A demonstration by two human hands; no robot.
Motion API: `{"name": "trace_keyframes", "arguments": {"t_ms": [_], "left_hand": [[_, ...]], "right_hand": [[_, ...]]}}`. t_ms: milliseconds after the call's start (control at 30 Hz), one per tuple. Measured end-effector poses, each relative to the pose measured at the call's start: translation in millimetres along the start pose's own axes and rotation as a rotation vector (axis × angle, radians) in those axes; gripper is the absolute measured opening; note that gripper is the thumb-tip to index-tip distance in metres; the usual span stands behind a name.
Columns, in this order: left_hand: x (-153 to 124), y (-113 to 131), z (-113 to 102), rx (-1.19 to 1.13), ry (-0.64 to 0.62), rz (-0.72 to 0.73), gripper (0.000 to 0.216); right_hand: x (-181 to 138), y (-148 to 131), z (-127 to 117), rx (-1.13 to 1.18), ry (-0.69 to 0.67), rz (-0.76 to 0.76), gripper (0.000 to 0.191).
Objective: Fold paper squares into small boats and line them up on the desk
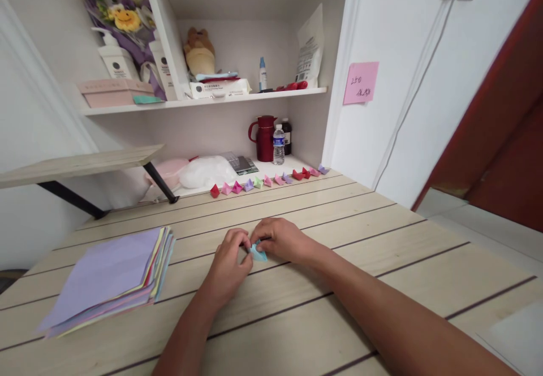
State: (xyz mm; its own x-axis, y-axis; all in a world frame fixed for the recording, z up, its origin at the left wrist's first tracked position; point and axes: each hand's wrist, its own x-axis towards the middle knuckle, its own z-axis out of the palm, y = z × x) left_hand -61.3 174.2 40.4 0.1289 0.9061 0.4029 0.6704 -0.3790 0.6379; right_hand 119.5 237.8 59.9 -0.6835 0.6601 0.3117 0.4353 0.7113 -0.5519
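Both hands meet at the middle of the wooden table [297,319]. My left hand [229,266] and my right hand [282,240] pinch a small folded piece of light blue paper [258,253] between their fingertips, holding it down on the tabletop. Most of the paper is hidden under the fingers. A stack of coloured paper sheets [112,277], lilac on top, lies to the left of my left hand. A row of several small folded paper shapes [267,181], red, pink, purple and green, lines the far edge of the table.
Behind the table a recess holds a red jug [265,137], a water bottle [278,145], a dark bottle and plastic bags. A shelf above [203,102] carries boxes, pump bottles and a plush toy. A pink sticky note [360,82] is on the wall. A small raised wooden shelf [80,164] stands at left.
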Motion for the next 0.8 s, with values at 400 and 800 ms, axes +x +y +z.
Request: {"name": "trace_keyframes", "arguments": {"t_ms": [400,800], "left_hand": [[-1.5,-1.2,-1.3,-0.014,-0.045,-0.016,0.022],[1.1,-5.4,-2.0,-0.026,0.006,-0.017,0.015]], "right_hand": [[1.5,1.8,2.8,-0.004,0.048,0.0,0.017],[-1.9,2.4,-0.2,0.039,0.016,0.041,0.023]]}}
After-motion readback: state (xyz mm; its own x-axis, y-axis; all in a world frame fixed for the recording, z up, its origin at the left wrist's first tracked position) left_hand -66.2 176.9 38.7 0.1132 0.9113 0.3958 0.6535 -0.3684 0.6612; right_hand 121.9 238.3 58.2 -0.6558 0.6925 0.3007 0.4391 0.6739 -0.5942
